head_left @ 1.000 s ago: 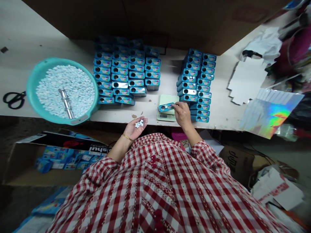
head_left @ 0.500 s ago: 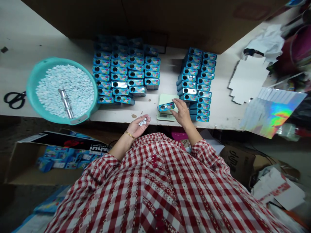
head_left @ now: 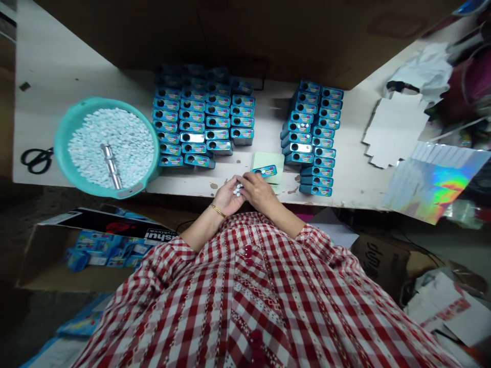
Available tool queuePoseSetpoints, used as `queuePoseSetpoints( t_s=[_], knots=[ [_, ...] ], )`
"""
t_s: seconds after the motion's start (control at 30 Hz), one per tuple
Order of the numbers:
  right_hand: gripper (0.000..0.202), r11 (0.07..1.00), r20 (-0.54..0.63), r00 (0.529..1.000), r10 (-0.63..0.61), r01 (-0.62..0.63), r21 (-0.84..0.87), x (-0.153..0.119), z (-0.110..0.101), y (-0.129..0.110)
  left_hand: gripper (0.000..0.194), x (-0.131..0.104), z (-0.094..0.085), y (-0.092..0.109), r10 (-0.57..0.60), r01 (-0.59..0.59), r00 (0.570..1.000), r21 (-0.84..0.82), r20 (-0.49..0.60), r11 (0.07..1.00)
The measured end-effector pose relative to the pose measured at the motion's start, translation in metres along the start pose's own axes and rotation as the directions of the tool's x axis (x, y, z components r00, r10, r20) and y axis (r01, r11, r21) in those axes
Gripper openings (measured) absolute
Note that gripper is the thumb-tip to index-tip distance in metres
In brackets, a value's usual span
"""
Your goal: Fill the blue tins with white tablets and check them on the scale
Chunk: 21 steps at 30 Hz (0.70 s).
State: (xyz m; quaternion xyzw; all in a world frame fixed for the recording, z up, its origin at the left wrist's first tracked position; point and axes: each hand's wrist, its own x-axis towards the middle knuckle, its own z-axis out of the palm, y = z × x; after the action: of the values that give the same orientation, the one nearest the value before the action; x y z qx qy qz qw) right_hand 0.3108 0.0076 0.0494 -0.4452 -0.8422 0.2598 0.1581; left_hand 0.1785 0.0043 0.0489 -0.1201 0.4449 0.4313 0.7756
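Observation:
My left hand [head_left: 229,198] is cupped palm up and holds several small white candies [head_left: 238,190]. Over that palm, my right hand [head_left: 260,191] has its fingers bent together with the tips at the candies; whether one is pinched is hidden. Just beyond my right hand, a blue printed tin [head_left: 265,171] with a round opening rests on a pale green scale [head_left: 276,177]. White bits show on the tin's top. The scale's front is partly covered by my hand.
A turquoise basin [head_left: 61,148] of white candies, with a metal cylinder [head_left: 111,166] on them, stands left beside scissors [head_left: 37,160]. Rows of blue tins [head_left: 199,161] stand left and right of the scale. A large cardboard box [head_left: 230,36] borders the back; an open carton [head_left: 46,260] sits below left.
My right hand has let go of the tin on the scale and moved left to the candies in my left palm. My left hand has shifted slightly right.

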Motion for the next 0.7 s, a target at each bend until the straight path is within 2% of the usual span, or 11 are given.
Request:
queuePoseSetpoints(
  t_s=[0.17,0.37,0.47,0.57,0.7],
  knots=[
    [0.023,0.990,0.011,0.999,-0.034,0.033,0.137,0.006,0.004,0.019,0.022,0.001,0.013,0.004,0.005,-0.007,1.000,0.053,0.027,0.999],
    [0.014,0.937,-0.105,0.988,0.115,-0.073,0.342,0.008,-0.009,0.044,0.016,0.004,0.031,0.005,0.055,-0.069,0.996,0.208,0.073,0.976],
    [0.011,0.903,-0.155,0.962,0.226,-0.146,0.405,0.008,-0.009,0.049,0.021,0.010,0.036,0.003,0.099,-0.111,0.994,0.319,0.053,0.941],
    [0.011,0.879,-0.220,0.917,0.333,-0.216,0.426,0.007,-0.003,0.052,0.024,0.020,0.037,0.000,0.192,-0.171,0.981,0.431,-0.006,0.886],
    [0.014,0.864,-0.283,0.880,0.382,-0.230,0.448,0.004,0.003,0.055,0.023,0.036,0.034,-0.005,0.300,-0.243,0.954,0.563,-0.010,0.790]
  ],
)
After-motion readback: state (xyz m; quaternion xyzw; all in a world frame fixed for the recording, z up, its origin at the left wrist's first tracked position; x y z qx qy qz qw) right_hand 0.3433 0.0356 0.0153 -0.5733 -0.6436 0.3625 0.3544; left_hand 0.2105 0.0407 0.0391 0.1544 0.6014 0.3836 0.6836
